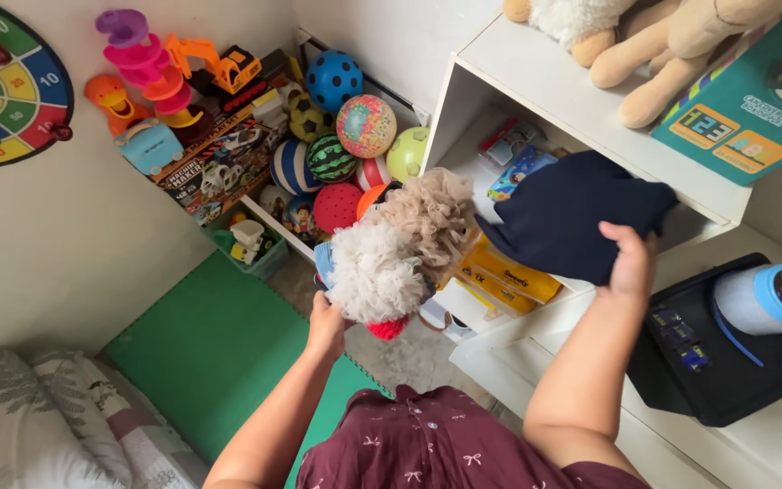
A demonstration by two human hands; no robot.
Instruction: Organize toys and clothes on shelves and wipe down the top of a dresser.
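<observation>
Maroon sleeve, fluffy toy, navy cloth, shelf

Fluffy white-and-tan plush toy held aloft beside crumpled dark navy cloth at the white shelf's opening

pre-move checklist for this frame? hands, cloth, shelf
1. Left hand has a grip on the fluffy toy: ok.
2. Right hand has a grip on the dark cloth: ok.
3. Cloth reaches the open white shelf compartment: ok.
4. Boxes below the cloth stay clear of it: cannot tell.
5. Plush animals sit steady on the shelf top: ok.
6. Compartment depth behind the cloth: cannot tell.
</observation>
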